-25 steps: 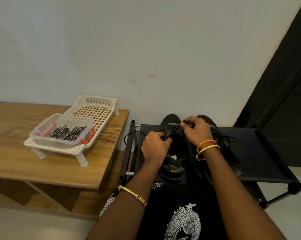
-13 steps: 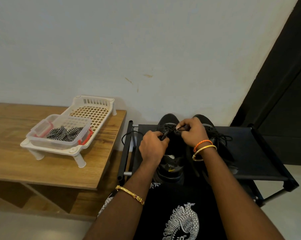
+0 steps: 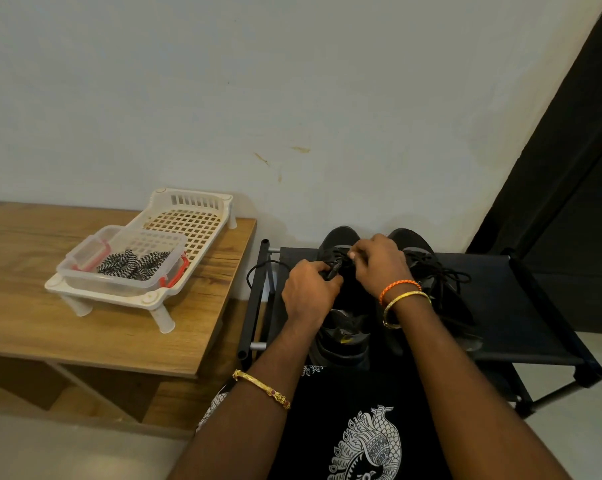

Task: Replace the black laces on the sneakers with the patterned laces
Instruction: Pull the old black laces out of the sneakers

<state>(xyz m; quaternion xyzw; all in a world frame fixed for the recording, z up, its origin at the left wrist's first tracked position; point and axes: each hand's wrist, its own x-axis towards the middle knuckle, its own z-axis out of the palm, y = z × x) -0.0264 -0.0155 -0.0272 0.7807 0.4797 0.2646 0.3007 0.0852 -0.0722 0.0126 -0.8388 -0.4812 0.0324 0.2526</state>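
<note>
Two black sneakers stand side by side on a black shoe rack (image 3: 521, 306), toes toward the wall. Both my hands work on the left sneaker (image 3: 341, 327). My left hand (image 3: 308, 292) pinches its black lace (image 3: 332, 270) near the upper eyelets. My right hand (image 3: 379, 263) pinches the same lace closer to the toe. A loop of that lace hangs over the rack's left edge. The right sneaker (image 3: 441, 289) still carries its black lace, loose on top. The black-and-white patterned laces (image 3: 133, 266) lie in a clear plastic box (image 3: 119, 285) to the left.
The box sits in a white plastic basket tray (image 3: 188, 220) on a wooden table (image 3: 50, 327) left of the rack. A pale wall is behind, a dark curtain (image 3: 576, 161) at the right. My black printed garment fills the bottom.
My hands have stayed on the left sneaker's lace with small finger movements near the upper eyelets. The view has shifted slightly.
</note>
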